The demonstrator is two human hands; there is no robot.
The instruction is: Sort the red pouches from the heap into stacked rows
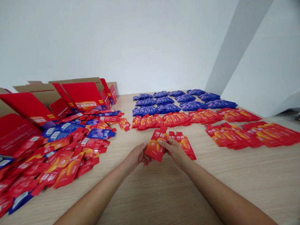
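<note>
Under everything, pale wood-grain tabletop (131, 197). Clock from held packet. At 10: red-and-brown cardboard cartons (83, 93). At 9: loose heap of red and blue flat packets (67, 165). At 1: rows of blue-purple flat packets (168, 108). At 3: fanned red flat packets (253, 134).

Just below frame centre, in both hands: glossy red-and-orange flat rectangular packet (154, 150) with end tab. Left hand (137, 155) closed lightly on left edge, fingers curled beneath; right hand (176, 151) pinching upper right edge, thumb on face. Likely light, thin, bendy, slick; more prone to creasing than breaking. Best taken by side edges, clear of tab.

Hidden: carton interiors mostly; leftmost carton cut off. Dark shape (292, 110) at 2:30, blurred. Red packets behind right hand (186, 145): lying or held, can't tell. Also unseen: held packet's back, right fingertips, count in grip.
</note>
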